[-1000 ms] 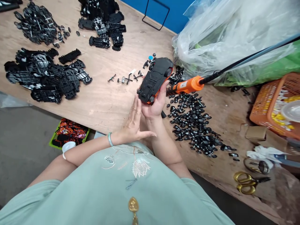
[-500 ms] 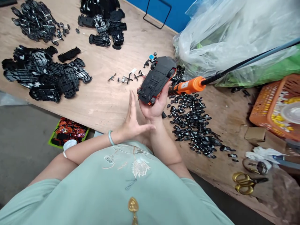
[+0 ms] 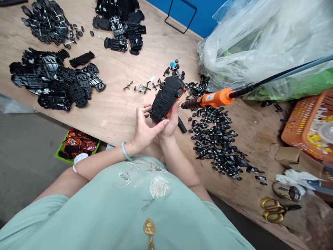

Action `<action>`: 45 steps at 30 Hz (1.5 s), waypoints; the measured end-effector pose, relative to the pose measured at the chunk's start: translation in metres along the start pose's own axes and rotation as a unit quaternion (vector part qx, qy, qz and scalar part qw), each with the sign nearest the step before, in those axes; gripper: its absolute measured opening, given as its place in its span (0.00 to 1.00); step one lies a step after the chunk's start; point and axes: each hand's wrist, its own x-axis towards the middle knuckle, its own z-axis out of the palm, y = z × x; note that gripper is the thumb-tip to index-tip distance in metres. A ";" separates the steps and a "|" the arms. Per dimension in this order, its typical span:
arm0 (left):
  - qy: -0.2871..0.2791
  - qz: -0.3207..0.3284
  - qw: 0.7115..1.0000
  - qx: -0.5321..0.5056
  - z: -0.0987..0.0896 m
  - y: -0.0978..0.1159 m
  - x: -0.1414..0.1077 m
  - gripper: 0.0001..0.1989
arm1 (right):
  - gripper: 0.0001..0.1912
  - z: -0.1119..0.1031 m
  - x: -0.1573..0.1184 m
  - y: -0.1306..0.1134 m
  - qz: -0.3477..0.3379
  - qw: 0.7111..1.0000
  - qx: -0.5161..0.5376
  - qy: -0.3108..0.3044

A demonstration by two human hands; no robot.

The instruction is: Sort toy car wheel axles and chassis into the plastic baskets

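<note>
A toy car (image 3: 166,99) is held upside down, its black underside facing up and orange body showing along the right edge. My right hand (image 3: 170,125) is closed round it from below and the right, thumb along its side. My left hand (image 3: 145,125), with a pale green bangle on the wrist, grips the car's near left end; its fingers are bent at the edge and its thumb reaches across toward my right hand. Just right of the car is an orange and black electric screwdriver (image 3: 208,99), on a cord and touched by neither hand.
Wheel axles (image 3: 215,139) are heaped to the right, black chassis (image 3: 62,78) to the left. Golden scissors (image 3: 275,210) and an orange basket (image 3: 296,121) lie far right. Beyond the screwdriver are plastic bags (image 3: 249,48). A green crate (image 3: 97,147) of car bodies stands below the table edge.
My left hand has gone from spread fingers beside the car to gripping its near end. The car has come slightly lower and closer to me, away from the screwdriver.
</note>
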 end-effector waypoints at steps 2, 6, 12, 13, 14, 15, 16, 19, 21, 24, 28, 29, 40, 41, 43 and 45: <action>-0.008 -0.004 1.000 0.006 -0.004 0.000 0.005 0.37 | 0.43 0.000 0.000 0.003 -0.018 0.998 -0.052 -0.041; -0.026 0.010 1.000 0.011 -0.011 0.002 0.018 0.36 | 0.44 0.002 0.000 0.004 -0.055 0.996 -0.065 -0.037; -0.077 -0.034 0.996 -0.022 -0.018 0.003 0.035 0.44 | 0.46 -0.007 -0.001 0.001 -0.031 0.998 -0.032 -0.045; -0.088 -0.044 0.995 -0.034 -0.019 0.003 0.040 0.44 | 0.45 -0.010 -0.002 0.000 -0.025 0.998 -0.027 -0.053; -0.100 -0.057 0.992 -0.050 -0.021 0.004 0.044 0.44 | 0.44 -0.012 -0.003 0.000 -0.020 0.998 -0.022 -0.062; -0.112 -0.073 0.989 -0.068 -0.023 0.005 0.049 0.44 | 0.42 -0.015 -0.004 0.000 -0.016 0.997 -0.019 -0.074; -0.123 -0.092 0.984 -0.086 -0.024 0.005 0.053 0.44 | 0.41 -0.017 -0.006 0.001 -0.012 0.996 -0.019 -0.085; -0.124 -0.176 0.967 -0.135 -0.030 0.004 0.058 0.40 | 0.39 -0.024 -0.013 0.006 0.000 0.994 -0.042 -0.101; -0.103 -0.242 0.950 -0.167 -0.035 0.001 0.057 0.37 | 0.40 -0.030 -0.021 0.012 0.002 0.993 -0.077 -0.095; -0.082 -0.321 0.918 -0.216 -0.040 -0.008 0.049 0.30 | 0.49 -0.039 -0.035 0.020 -0.037 0.985 -0.141 -0.094; -0.148 -0.385 0.876 -0.250 -0.044 -0.018 0.036 0.24 | 0.46 -0.050 -0.044 0.011 -0.161 0.926 -0.300 -0.165; -0.172 -0.390 0.873 -0.239 -0.045 -0.019 0.032 0.24 | 0.41 -0.052 -0.044 0.007 -0.187 0.907 -0.330 -0.184; -0.368 -0.079 0.926 -0.029 -0.091 -0.017 -0.007 0.44 | 0.44 -0.048 -0.061 0.028 -0.042 0.959 -0.237 -0.148; -0.356 -0.079 0.931 -0.007 -0.092 -0.016 -0.011 0.41 | 0.46 -0.046 -0.066 0.031 -0.027 0.965 -0.207 -0.160; -0.341 -0.086 0.936 0.024 -0.092 -0.013 -0.017 0.35 | 0.46 -0.045 -0.076 0.034 -0.016 0.969 -0.168 -0.182; -0.346 -0.095 0.933 0.035 -0.092 -0.009 -0.020 0.33 | 0.41 -0.047 -0.083 0.030 -0.023 0.967 -0.169 -0.191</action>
